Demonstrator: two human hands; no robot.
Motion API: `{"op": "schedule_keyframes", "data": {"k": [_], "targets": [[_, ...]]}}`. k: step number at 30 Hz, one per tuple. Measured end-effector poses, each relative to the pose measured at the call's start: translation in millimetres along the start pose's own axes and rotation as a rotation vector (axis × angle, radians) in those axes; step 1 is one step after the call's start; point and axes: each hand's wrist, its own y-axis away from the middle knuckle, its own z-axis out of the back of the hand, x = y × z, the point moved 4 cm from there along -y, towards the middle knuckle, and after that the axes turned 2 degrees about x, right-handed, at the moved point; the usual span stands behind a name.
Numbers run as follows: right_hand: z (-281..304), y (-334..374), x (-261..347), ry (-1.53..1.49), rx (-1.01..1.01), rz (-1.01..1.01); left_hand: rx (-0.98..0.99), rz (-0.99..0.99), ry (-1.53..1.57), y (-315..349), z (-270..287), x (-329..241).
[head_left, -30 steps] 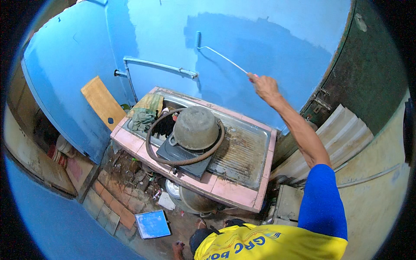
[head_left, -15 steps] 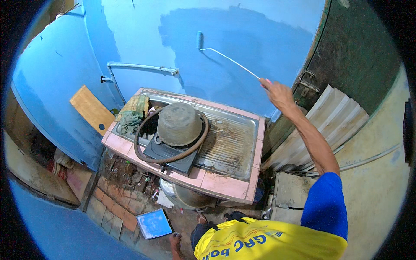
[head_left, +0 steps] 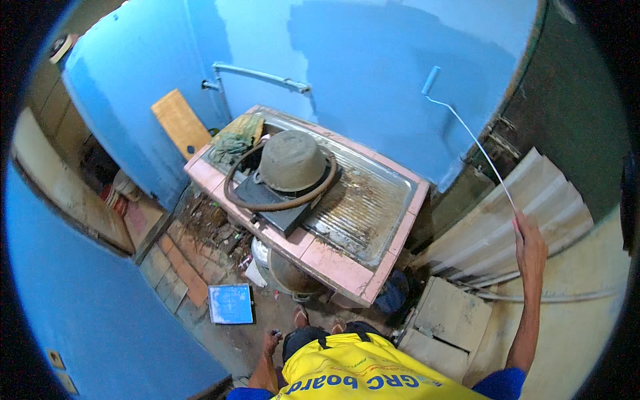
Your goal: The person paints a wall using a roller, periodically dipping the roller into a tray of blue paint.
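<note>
My right hand (head_left: 530,240) is closed round the handle of a paint roller (head_left: 470,133). The roller's long thin white frame reaches up and left to a blue sleeve beside the far blue wall (head_left: 373,60). Whether the sleeve touches the wall, I cannot tell. A darker, fresh-looking blue patch covers the wall around it. Low by my side, my left hand (head_left: 271,341) has its fingers curled; what they hold, if anything, is too small to make out. To that hand's upper left, a square blue-smeared paint tray (head_left: 230,304) lies on the floor.
Against the wall stands a pink-tiled sink counter (head_left: 320,257), bearing a dark stove (head_left: 270,203), an upturned grey pot (head_left: 291,161), a hose (head_left: 233,193) and cloths (head_left: 237,140). A wooden board (head_left: 180,123) leans left. Corrugated sheets (head_left: 513,220) and a pale box (head_left: 447,313) stand right.
My right hand has come down and back toward me, carrying the roller right and slightly lower along the wall. The view has turned, and the counter appears shifted right.
</note>
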Motion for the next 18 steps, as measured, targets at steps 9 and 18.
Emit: {"op": "schedule_keyframes", "data": {"k": [9, 18], "targets": [[-28, 89, 121, -1.373, 0.73, -0.291, -0.106, -0.086, -0.186, 2, -23, 37], [-104, 167, 332, -1.389, 1.354, 0.358, -0.152, -0.213, -0.205, 53, -39, 48]]}}
